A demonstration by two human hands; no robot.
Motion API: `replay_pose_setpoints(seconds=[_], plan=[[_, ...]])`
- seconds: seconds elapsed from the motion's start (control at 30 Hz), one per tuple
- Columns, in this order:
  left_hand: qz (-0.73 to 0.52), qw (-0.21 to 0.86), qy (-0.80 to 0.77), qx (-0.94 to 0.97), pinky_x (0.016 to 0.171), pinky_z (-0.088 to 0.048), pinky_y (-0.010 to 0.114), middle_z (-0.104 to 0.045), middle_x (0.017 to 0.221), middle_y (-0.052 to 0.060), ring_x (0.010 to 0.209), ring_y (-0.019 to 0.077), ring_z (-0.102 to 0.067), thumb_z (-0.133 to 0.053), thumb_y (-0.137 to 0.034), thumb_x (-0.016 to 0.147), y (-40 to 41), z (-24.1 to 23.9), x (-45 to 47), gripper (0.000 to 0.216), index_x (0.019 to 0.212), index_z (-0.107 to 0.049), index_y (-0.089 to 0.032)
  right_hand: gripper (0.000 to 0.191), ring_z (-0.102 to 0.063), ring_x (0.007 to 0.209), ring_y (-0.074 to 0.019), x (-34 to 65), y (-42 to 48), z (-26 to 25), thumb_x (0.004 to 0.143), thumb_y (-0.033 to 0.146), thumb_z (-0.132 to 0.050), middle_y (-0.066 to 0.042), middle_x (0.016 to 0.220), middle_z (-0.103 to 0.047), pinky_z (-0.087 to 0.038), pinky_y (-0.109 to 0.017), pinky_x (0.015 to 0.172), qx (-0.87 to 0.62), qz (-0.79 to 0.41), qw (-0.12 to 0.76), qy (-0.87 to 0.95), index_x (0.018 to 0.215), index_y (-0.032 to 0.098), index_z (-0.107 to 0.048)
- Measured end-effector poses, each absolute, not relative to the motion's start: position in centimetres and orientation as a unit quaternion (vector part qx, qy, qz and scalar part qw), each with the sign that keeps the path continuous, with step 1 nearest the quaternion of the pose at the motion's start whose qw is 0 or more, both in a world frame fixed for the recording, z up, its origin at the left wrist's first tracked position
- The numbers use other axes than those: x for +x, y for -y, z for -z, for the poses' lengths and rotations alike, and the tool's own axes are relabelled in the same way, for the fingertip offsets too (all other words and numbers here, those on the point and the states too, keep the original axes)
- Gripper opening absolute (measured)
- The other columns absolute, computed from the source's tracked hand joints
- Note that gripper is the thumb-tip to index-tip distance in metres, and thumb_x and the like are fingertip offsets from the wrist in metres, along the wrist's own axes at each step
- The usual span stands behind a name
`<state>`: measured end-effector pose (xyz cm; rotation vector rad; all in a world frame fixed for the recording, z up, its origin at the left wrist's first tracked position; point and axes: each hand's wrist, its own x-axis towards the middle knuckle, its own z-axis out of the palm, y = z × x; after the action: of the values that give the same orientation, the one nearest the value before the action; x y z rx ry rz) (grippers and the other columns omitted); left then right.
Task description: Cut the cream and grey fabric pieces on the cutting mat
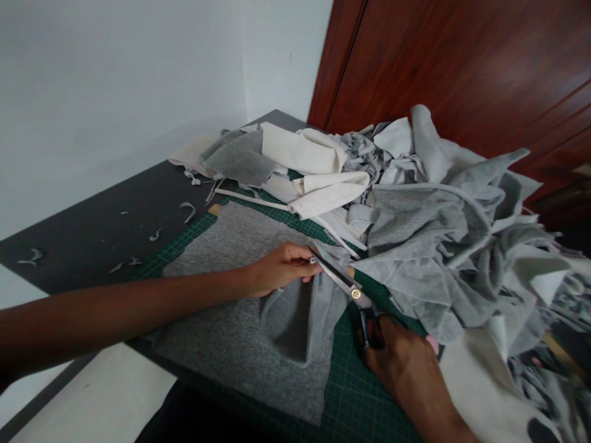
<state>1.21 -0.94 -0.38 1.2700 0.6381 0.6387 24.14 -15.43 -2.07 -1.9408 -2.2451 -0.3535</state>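
My left hand (279,269) pinches a folded-up edge of grey fabric (289,320) between thumb and fingers. Below it a larger flat piece of heathered grey cloth (231,240) lies on the green cutting mat (351,381). In my right hand (406,357) are black-handled scissors (339,280), fingers through the loops. Their blades are slightly parted and point up-left, with the tips beside my left fingertips at the fabric edge. Whether the blades touch the cloth I cannot tell.
A heap of grey fabric (425,227) and folded cream pieces (305,151) covers the back and right of the dark table (115,209). Small scraps (188,212) lie scattered at left. A white wall and a reddish wooden door (438,67) stand behind.
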Motion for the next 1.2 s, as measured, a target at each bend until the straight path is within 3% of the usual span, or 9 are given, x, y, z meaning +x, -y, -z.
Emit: replay_pose_setpoints(seconds=[0.17,0.37,0.7,1.03,1.2], plan=[[-0.282,0.73,-0.283,0.555,0.048,-0.028,0.019,-0.05,0.059,-0.004,0.053,0.0068,-0.039,-0.067,-0.024,0.082,0.8,0.7,1.3,0.022,0.099,-0.073,-0.012,0.015,-0.059,0.046,-0.0153,24.0,15.6,2.5,0.082,0.015,-0.047,0.0,0.053,-0.06,-0.031,-0.027,0.048,-0.637,0.107,0.072,0.76,0.069,0.023,-0.05],[-0.3,0.721,-0.299,0.548,0.05,-0.032,0.019,-0.054,0.059,-0.002,0.054,0.0067,-0.045,-0.061,-0.017,0.083,1.0,0.4,1.4,0.011,0.075,-0.065,-0.011,0.015,-0.06,0.047,-0.0169,24.1,15.2,2.6,0.083,0.019,-0.048,-0.001,0.053,-0.06,-0.032,-0.028,0.049,-0.65,0.122,0.062,0.747,0.069,0.023,-0.049],[-0.31,0.732,-0.299,0.527,0.055,-0.034,0.019,-0.054,0.067,-0.002,0.062,0.0073,-0.048,-0.064,-0.026,0.084,0.8,0.7,1.1,0.016,0.079,-0.064,-0.011,0.01,-0.058,0.041,-0.0168,24.4,14.7,1.9,0.077,0.021,-0.05,0.0,0.05,-0.059,-0.029,-0.028,0.044,-0.649,0.126,0.073,0.747,0.068,0.024,-0.047],[-0.267,0.717,-0.309,0.564,0.044,-0.02,0.019,-0.052,0.064,-0.003,0.054,0.0059,-0.041,-0.064,-0.032,0.085,0.7,0.8,0.8,0.025,0.07,-0.059,-0.013,0.014,-0.058,0.044,-0.0157,24.5,15.2,2.7,0.082,0.023,-0.049,0.001,0.051,-0.059,-0.028,-0.028,0.048,-0.661,0.134,0.078,0.734,0.068,0.023,-0.048],[-0.283,0.714,-0.293,0.57,0.05,-0.029,0.017,-0.051,0.061,-0.003,0.058,0.0061,-0.044,-0.063,-0.027,0.085,0.7,0.4,0.9,0.021,0.069,-0.062,-0.013,0.017,-0.057,0.044,-0.015,24.6,15.3,2.7,0.083,0.023,-0.048,0.001,0.05,-0.058,-0.029,-0.028,0.048,-0.66,0.125,0.079,0.737,0.066,0.023,-0.048]])
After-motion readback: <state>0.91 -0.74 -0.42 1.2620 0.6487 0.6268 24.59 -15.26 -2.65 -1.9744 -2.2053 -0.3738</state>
